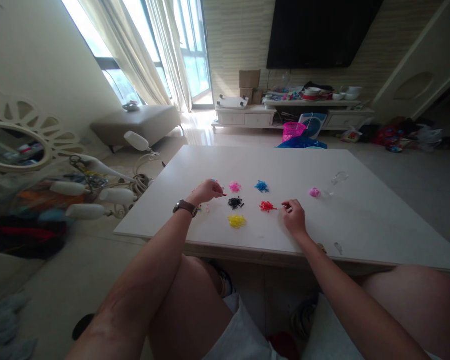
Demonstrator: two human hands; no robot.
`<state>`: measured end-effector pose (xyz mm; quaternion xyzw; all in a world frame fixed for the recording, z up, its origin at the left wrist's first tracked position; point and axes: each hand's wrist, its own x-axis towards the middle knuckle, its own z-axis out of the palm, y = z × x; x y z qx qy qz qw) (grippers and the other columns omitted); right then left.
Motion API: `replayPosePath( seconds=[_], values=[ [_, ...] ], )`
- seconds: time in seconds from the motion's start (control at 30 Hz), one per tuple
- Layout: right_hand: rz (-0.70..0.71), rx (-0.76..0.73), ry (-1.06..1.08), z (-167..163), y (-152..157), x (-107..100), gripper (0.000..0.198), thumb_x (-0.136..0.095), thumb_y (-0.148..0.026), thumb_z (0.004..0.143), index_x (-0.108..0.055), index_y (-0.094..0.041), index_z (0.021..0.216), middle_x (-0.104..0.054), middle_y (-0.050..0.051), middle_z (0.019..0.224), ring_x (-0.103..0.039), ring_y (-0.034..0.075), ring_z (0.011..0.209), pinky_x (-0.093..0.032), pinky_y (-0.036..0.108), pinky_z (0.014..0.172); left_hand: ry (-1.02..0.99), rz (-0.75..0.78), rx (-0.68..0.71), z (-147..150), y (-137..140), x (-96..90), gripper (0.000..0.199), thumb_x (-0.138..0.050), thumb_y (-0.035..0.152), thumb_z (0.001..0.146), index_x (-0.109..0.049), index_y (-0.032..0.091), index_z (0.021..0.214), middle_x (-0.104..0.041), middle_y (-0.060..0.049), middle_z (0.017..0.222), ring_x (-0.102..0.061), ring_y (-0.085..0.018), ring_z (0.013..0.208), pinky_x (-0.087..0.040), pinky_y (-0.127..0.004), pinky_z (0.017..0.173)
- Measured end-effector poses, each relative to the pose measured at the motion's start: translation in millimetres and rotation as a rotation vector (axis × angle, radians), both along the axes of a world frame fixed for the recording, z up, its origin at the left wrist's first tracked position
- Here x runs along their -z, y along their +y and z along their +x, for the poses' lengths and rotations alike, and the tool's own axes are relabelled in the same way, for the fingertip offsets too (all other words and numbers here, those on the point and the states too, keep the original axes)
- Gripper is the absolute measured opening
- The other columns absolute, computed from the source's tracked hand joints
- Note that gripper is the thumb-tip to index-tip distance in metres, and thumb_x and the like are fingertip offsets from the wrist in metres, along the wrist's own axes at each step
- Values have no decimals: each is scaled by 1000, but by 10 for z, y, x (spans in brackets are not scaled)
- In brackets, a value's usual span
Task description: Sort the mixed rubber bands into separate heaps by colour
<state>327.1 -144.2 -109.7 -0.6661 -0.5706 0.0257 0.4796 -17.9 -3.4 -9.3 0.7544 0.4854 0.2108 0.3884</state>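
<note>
My left hand (208, 191), with a dark watch (185, 207) on the wrist, has its fingertips pinched together, and a tiny dark reddish piece shows at their tip. It hovers beside a pile of black pieces (235, 202) and a pink pile (235, 187). Some mixed-colour pieces lie partly hidden behind and below it. My right hand (294, 216) rests on the table just right of a red pile (267, 206), its fingers curled in; whatever is in them is too small to make out. Yellow pieces (236, 221) and blue pieces (262, 186) form separate piles.
The white table (378, 215) also bears a pink lump (315, 192), clear plastic items (339, 177) and a small clear object (338, 248) by the front edge. A pink basket (293, 131) stands beyond it. A white-shaded lamp (116, 195) lies at the left.
</note>
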Motion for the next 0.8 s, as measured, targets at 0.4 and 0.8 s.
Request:
replayPosePath(
  seconds=[0.4,0.8],
  values=[
    [-32,-307,-340,-171,-160,-177,14,-57,-24,91,-69,-22,97,-70,8,106,-61,27,104,-47,43,97,49,149,250,563,-148,-27,9,-70,14,70,-77,15,75,-73,-5,70,-63,-16,66,-45,-26,61],
    [-106,-539,-505,-301,-281,-284,51,-62,-34,90,-58,-26,141,-57,8,150,-48,30,140,-39,47,107,100,219,371,963,-218,38,13,-69,14,73,-79,14,81,-72,-4,70,-63,-14,65,-46,-23,60]
  ],
)
